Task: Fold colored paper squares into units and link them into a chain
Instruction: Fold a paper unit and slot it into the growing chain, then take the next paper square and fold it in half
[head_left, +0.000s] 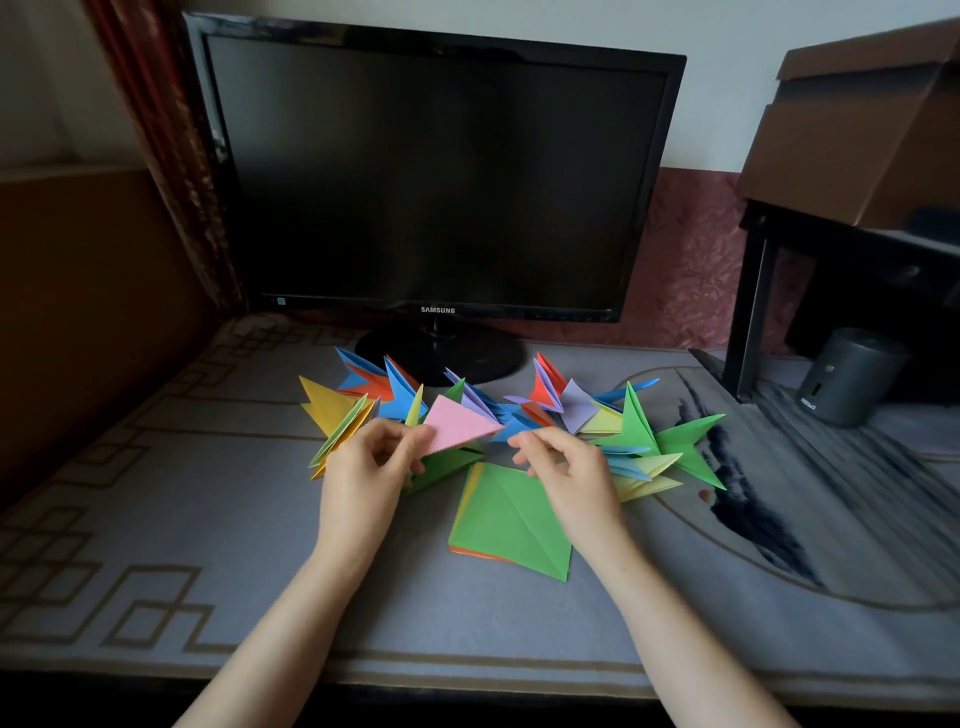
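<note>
Item 1, pink folded unit (457, 423): a flat triangle, held above the middle of the tabletop (156, 597), point aimed right. My left hand (363, 467) pinches it at its left corner between thumb and fingertips. I judge it very light and stiff only along its creases; it should crush or spring open if squeezed mid-face, so the hold belongs at a folded edge or corner

Item 2, my right hand (563, 462): fingers loosely curled, thumb and forefinger close together just right of the pink point. I cannot tell whether they touch the paper or hold anything

Item 3, chain of linked units (519, 410): blue, orange, purple, yellow and green pieces in a spiky arc across the middle of the tabletop toward its far edge, running from a yellow unit (332, 410) on the left to large green units (675, 441) on the right. Probably loose at the joints; I would lift it only near the link being worked

Item 4, stack of paper squares (511, 519): green sheet on top with a diagonal crease, orange edge showing beneath, lying nearer the front edge, partly under my right wrist. Thin and slippery sheet on sheet, I expect

Item 5, monitor (436, 171): dark, standing at the far edge
</note>
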